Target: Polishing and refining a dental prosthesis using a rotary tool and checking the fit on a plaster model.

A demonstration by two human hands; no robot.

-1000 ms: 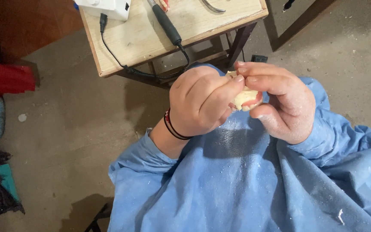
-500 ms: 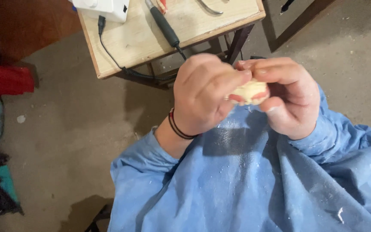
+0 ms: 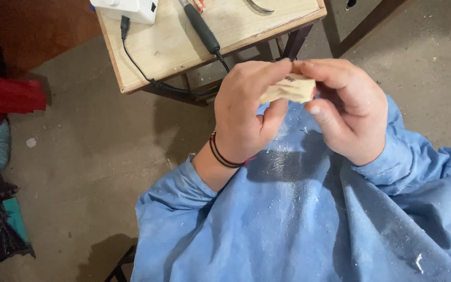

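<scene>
light: soft, even, moderately bright | shadows: faint, diffuse | focus: sharp, no blur | glare: slight

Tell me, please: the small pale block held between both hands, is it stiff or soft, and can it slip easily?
The pale block probably is stiff: it keeps straight edges while the left hand and right hand pinch it. It seems light, since fingertips alone carry it. White dust on the blue gown suggests a crumbly, dusty surface, so it may slip somewhat.
</scene>
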